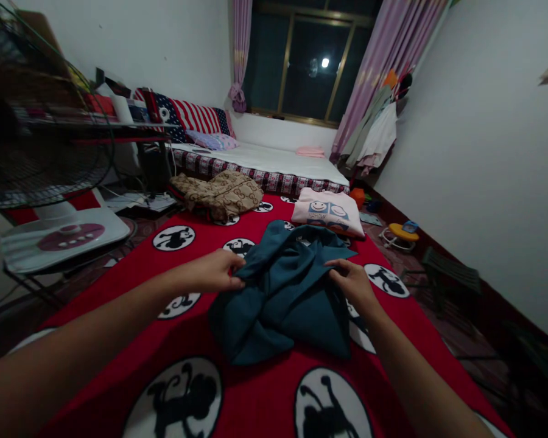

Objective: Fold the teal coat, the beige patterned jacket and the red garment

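Note:
A dark teal collared shirt point(278, 298) lies bunched and partly folded on a red blanket point(256, 401) printed with monkey figures in white ovals. My left hand point(217, 271) pinches the shirt's left edge, thumb and fingers closed on the cloth. At the right edge, near the collar, my right hand point(351, 278) grips the fabric between thumb and fingertips. The collar, with a pale label, points away from me. Beyond it to the right rests a folded pale pink shirt point(326, 210) with smiley prints. A brown patterned garment point(223, 193) is heaped at the far left.
An electric fan point(41, 121) stands close on the left, beside a white stool-like stand point(68, 237) and a cluttered desk. A second bed point(260, 161) lies beneath the window. Clothes point(374, 134) hang at the right wall, above a yellow stool point(402, 232) and a dark folding stool point(452, 271).

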Tool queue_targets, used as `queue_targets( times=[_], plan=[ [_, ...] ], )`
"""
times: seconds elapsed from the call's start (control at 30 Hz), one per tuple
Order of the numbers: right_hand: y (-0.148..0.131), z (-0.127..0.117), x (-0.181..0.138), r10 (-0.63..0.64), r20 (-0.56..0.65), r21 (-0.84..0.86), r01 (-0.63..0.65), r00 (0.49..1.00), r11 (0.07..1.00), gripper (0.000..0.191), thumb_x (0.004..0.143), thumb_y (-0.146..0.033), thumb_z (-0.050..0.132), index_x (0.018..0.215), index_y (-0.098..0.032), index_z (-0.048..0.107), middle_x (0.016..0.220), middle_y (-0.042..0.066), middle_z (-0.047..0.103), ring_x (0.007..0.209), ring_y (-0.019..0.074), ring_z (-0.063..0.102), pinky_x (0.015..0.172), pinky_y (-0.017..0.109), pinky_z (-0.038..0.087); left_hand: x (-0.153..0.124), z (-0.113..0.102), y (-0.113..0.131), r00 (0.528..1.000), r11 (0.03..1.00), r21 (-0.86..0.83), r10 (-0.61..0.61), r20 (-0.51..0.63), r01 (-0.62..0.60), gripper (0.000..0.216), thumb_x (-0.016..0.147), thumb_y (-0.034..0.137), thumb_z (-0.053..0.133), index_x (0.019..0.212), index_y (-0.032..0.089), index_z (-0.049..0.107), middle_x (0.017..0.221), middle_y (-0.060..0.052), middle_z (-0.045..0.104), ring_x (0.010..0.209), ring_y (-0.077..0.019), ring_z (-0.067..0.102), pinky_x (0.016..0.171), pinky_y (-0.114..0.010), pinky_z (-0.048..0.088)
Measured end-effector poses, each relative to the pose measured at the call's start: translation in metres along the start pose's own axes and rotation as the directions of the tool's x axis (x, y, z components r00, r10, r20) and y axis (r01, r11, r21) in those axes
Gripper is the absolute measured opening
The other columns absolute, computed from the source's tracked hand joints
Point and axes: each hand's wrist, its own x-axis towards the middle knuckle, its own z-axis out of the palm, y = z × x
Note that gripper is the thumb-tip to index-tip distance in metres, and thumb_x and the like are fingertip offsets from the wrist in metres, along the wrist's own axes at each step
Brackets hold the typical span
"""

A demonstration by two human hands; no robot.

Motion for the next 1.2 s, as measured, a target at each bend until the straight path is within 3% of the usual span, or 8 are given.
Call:
queue_targets(
  times=[0.1, 0.2, 0.37, 0.53, 0.7, 0.87, 0.97, 1.2],
  plan=[
    [-0.004, -0.002, 0.004, 0.009, -0.088, 0.121, 0.002, 0.996, 0.993, 0.027, 0.067, -0.028, 0.058, 0.087, -0.016, 0.069, 0.075, 0.005, 0.07, 0.071, 0.0198, 0.065, 0.065, 0.029, 0.051, 0.034, -0.034, 0.016, 0.976, 0.914, -0.402, -0.036, -0.216, -0.056, 0.019, 0.076, 0.029, 0.065, 0.081, 0.011, 0.064, 0.067, 0.001, 0.063, 0.063, -0.0134, 0.061, 0.064, -0.027, 0.05],
    [0.001, -0.001, 0.01, -0.011, -0.16, 0.067, 0.022, 0.987, 0.998, 0.032, 0.068, -0.026, 0.055, 0.095, -0.016, 0.068, 0.084, 0.007, 0.071, 0.077, 0.0204, 0.065, 0.072, 0.032, 0.052, 0.078, -0.036, 0.023, 0.905, 0.842, -0.503, -0.044, -0.424, -0.195, 0.035, 0.093, 0.042, 0.044, 0.11, 0.014, 0.056, 0.104, -0.005, 0.067, 0.093, -0.0157, 0.065, 0.084, -0.031, 0.05],
    [0.017, -0.002, 0.003, -0.094, -0.276, -0.206, 0.036, 0.956, 0.978, 0.052, 0.068, -0.018, 0.048, 0.119, -0.014, 0.059, 0.112, 0.013, 0.062, 0.087, 0.0209, 0.063, 0.085, 0.038, 0.051, 0.118, 0.018, -0.014, 0.863, 0.909, -0.394, -0.09, -0.496, -0.132, 0.046, 0.09, 0.043, 0.05, 0.124, 0.013, 0.054, 0.136, -0.014, 0.054, 0.128, -0.026, 0.048, 0.106, -0.04, 0.039],
    [-0.01, -0.001, -0.007, -0.383, -0.347, -0.361, 0.255, 0.856, 0.897, 0.036, 0.077, -0.017, 0.047, 0.11, -0.018, 0.061, 0.119, 0.012, 0.057, 0.116, 0.0249, 0.052, 0.101, 0.044, 0.042, 0.095, 0.053, -0.031, 0.812, 0.991, -0.108, -0.002, -0.584, -0.075, 0.041, 0.091, 0.037, 0.047, 0.121, 0.013, 0.06, 0.129, -0.015, 0.058, 0.123, -0.0251, 0.052, 0.106, -0.043, 0.039],
    [-0.028, 0.023, 0.008, -0.456, -0.127, -0.337, 0.394, 0.881, 0.855, 0.031, 0.086, -0.02, 0.046, 0.111, -0.021, 0.064, 0.125, 0.009, 0.06, 0.12, 0.0218, 0.053, 0.104, 0.039, 0.04, 0.07, 0.084, 0.005, 0.886, 0.944, 0.285, 0.269, -0.378, -0.165, 0.044, 0.093, 0.043, 0.047, 0.128, 0.019, 0.059, 0.148, -0.014, 0.041, 0.14, -0.0298, 0.032, 0.113, -0.05, 0.027],
    [-0.022, 0.038, 0.046, -0.077, 0.301, -0.592, 0.249, 0.951, 0.766, 0.032, 0.084, -0.02, 0.048, 0.106, -0.025, 0.072, 0.113, 0.003, 0.071, 0.108, 0.0211, 0.063, 0.094, 0.033, 0.047, 0.075, 0.122, 0.004, 0.938, 0.901, 0.408, 0.259, -0.232, -0.148, 0.051, 0.095, 0.048, 0.041, 0.14, 0.024, 0.047, 0.153, -0.013, 0.033, 0.143, -0.0294, 0.024, 0.114, -0.054, 0.022],
    [-0.05, 0.044, 0.072, 0.005, 0.224, -0.732, 0.165, 0.975, 0.66, 0.03, 0.082, -0.021, 0.051, 0.099, -0.027, 0.075, 0.106, 0.004, 0.073, 0.103, 0.0243, 0.066, 0.087, 0.032, 0.049, 0.079, 0.131, -0.005, 0.916, 0.891, 0.432, 0.282, -0.284, -0.14, 0.051, 0.095, 0.047, 0.041, 0.141, 0.025, 0.046, 0.154, -0.013, 0.032, 0.144, -0.0293, 0.023, 0.115, -0.053, 0.021],
    [-0.112, 0.104, 0.111, -0.313, 0.223, -0.615, 0.382, 0.923, 0.69, 0.038, 0.083, -0.02, 0.05, 0.119, -0.022, 0.065, 0.123, 0.005, 0.064, 0.106, 0.0213, 0.062, 0.089, 0.029, 0.047, 0.073, 0.134, -0.008, 0.868, 0.872, 0.462, 0.35, -0.353, -0.164, 0.05, 0.095, 0.047, 0.042, 0.139, 0.025, 0.046, 0.15, -0.014, 0.037, 0.141, -0.0302, 0.029, 0.114, -0.052, 0.023]
  ],
)
